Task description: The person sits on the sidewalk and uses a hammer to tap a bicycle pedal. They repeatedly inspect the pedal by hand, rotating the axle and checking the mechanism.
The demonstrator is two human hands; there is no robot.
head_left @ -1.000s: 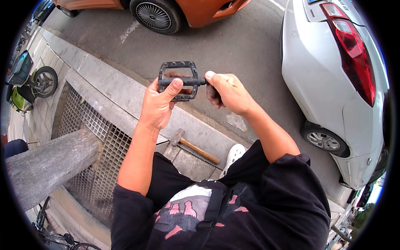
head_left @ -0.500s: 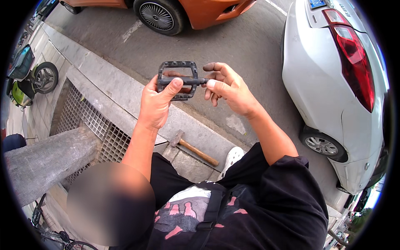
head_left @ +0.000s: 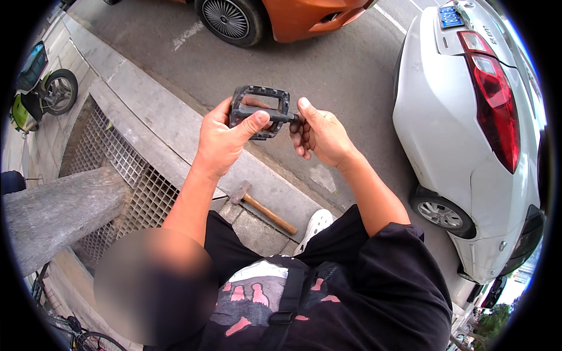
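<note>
A black bicycle pedal (head_left: 280, 117) with a toothed cage is held up in front of me. My left hand (head_left: 221, 137) is closed around the cage's left side, thumb pressed across its middle bar. On the pedal's right, the short axle sticks out toward my right hand (head_left: 329, 137). That hand's curled index finger touches the axle end from below, while its thumb points up beside it; the fingertips look dark with grime. On the paving below lies a hammer (head_left: 269, 213) with a wooden handle and a metal head.
A stone kerb (head_left: 158, 105) runs diagonally under my arms. To the left are a tree trunk (head_left: 64, 213), a metal grate (head_left: 126, 149) and a parked scooter (head_left: 55, 93). An orange car (head_left: 310, 20) and a white car (head_left: 433, 99) stand on the road. A white clog (head_left: 316, 227) is beside the hammer.
The right thumb has swung up off the axle, and the index finger has curled down beneath it. Both hands and the pedal sit slightly further right in view.
</note>
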